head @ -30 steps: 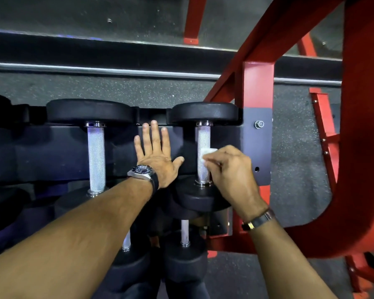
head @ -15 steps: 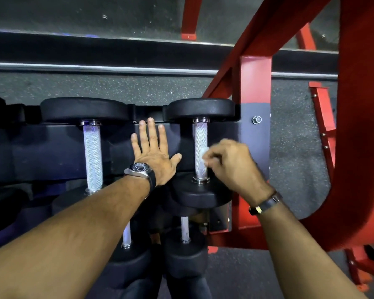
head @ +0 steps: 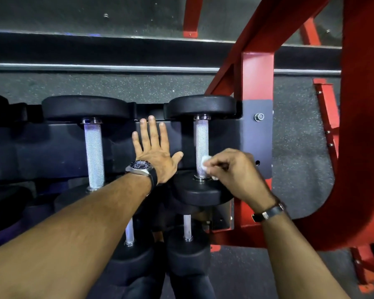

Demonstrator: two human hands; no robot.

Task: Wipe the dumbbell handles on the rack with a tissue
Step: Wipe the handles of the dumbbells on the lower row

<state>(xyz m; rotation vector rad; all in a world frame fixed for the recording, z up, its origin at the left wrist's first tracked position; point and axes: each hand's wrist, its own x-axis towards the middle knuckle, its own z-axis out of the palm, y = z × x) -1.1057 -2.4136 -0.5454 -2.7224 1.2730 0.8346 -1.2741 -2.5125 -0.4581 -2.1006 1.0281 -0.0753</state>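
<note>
Right hand (head: 239, 169), centre-right of frame, fingers curled closed, pinching a small white tissue (head: 205, 164). Tissue pressed against the lower end of the knurled handle (head: 201, 145) of the right dumbbell (head: 202, 105), just above the near weight head (head: 200, 193). A second bit of white shows under the fingers beside the handle collar. Dark band on the right wrist (head: 268, 214).

Left hand (head: 154, 151), centre of frame, flat and fully open, fingers spread, palm down on the black rack (head: 52, 147) between the two top-row dumbbells. Holds nothing. Thumb points toward the right dumbbell's handle, not touching it. Wristwatch (head: 141, 167) with dark dial on the left wrist.

Left dumbbell (head: 84, 107) sits centre-left, its silver knurled handle (head: 93, 155) bare, near head partly hidden behind the left forearm. More black dumbbell heads cut off at the left edge.

Lower row at bottom centre: two smaller dumbbells, handles (head: 187, 227) partly visible between the forearms, black heads (head: 187, 248) below them.

Grey bracket plate (head: 258, 137) with a bolt (head: 259, 116) right of the right dumbbell, fixed to a red steel frame (head: 257, 76) that fills the upper right and right side. Speckled dark floor (head: 300, 147) behind and beside the rack. Far right edge is blurred.
</note>
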